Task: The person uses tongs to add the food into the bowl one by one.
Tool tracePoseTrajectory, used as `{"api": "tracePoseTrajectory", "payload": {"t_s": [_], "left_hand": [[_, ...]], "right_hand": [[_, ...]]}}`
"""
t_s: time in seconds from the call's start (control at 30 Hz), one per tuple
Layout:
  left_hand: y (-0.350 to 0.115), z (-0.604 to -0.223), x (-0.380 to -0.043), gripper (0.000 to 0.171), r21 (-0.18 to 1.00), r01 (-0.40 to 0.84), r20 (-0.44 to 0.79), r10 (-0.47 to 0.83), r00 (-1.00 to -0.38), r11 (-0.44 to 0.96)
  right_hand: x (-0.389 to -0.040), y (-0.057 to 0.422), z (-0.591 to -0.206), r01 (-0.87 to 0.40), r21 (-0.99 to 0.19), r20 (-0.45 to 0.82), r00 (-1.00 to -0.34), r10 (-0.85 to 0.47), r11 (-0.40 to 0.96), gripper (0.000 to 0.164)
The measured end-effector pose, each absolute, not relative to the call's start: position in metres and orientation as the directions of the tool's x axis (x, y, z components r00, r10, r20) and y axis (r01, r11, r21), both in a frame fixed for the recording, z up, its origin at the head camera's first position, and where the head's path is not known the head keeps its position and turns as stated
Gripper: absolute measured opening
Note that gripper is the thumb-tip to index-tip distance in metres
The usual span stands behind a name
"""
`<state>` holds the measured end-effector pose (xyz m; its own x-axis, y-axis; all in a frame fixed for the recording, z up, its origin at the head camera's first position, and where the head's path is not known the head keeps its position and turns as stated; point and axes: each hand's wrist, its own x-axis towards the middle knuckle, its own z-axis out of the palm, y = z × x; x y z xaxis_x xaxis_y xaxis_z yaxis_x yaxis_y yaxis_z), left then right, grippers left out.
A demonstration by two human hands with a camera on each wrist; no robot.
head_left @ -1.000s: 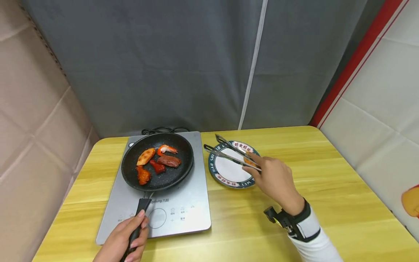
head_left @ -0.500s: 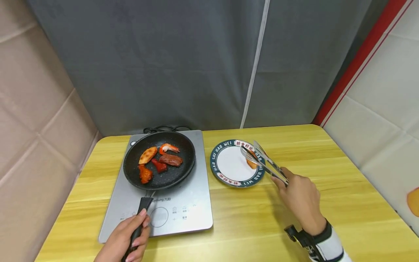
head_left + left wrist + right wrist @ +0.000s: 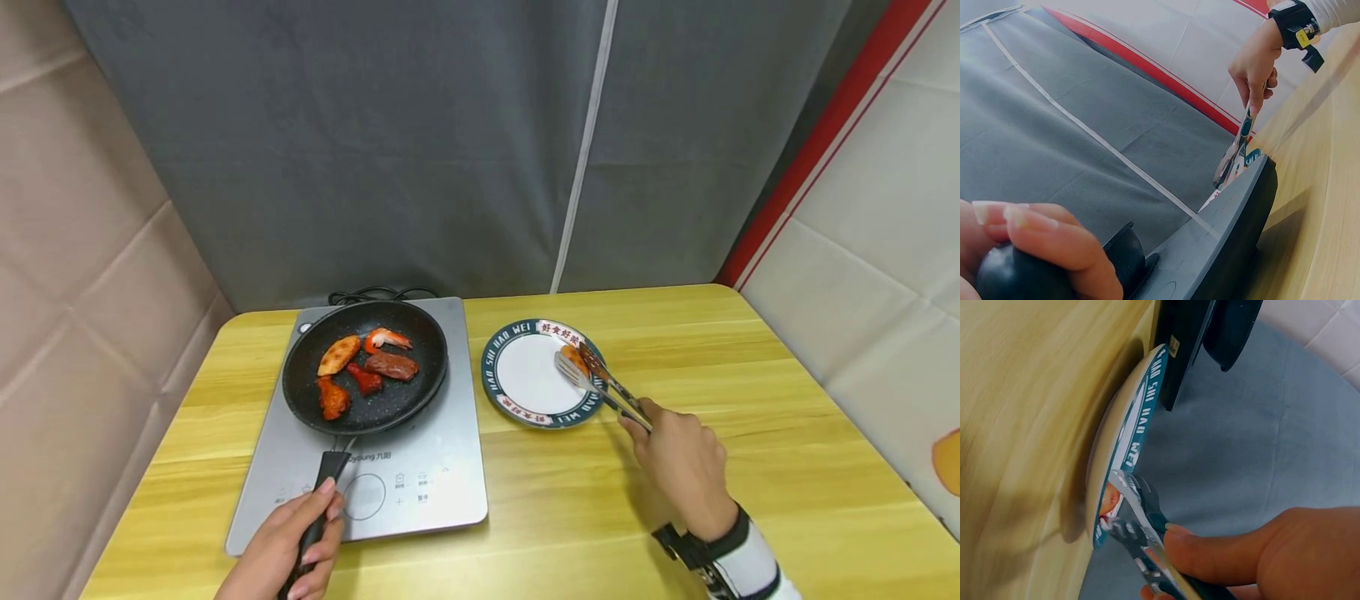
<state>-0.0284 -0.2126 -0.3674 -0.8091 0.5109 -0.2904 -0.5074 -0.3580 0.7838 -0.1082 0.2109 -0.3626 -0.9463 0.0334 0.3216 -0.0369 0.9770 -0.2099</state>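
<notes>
My left hand grips the black handle of a frying pan. In the pan lie a shrimp, a brown meat slab, a small red piece, a golden oval piece and a drumstick-like piece. On the right, my right hand holds metal tongs. Their tips straddle an orange-brown food piece at the right side of a white plate with a dark green rim. The right wrist view shows this piece between the tong ends.
A silver induction cooktop sits under the pan, with a black cord behind it. Both cooktop and plate stand on a wooden table. A grey curtain hangs behind; pale quilted panels flank both sides.
My right hand has drawn the tongs back to the right from across the plate, then brought their tips closer together around the food piece. The left hand keeps its grip on the handle.
</notes>
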Motion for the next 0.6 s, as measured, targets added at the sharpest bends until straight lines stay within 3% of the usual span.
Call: {"api": "tracePoseTrajectory", "payload": {"t_s": [0.6], "left_hand": [[-0.213, -0.368, -0.028, 0.035, 0.779, -0.516, -0.303, 0.507, -0.807, -0.355]], "right_hand": [[-0.119, 0.226, -0.369, -0.107, -0.239, 0.424, -0.906, 0.004, 0.965, 0.040]]}}
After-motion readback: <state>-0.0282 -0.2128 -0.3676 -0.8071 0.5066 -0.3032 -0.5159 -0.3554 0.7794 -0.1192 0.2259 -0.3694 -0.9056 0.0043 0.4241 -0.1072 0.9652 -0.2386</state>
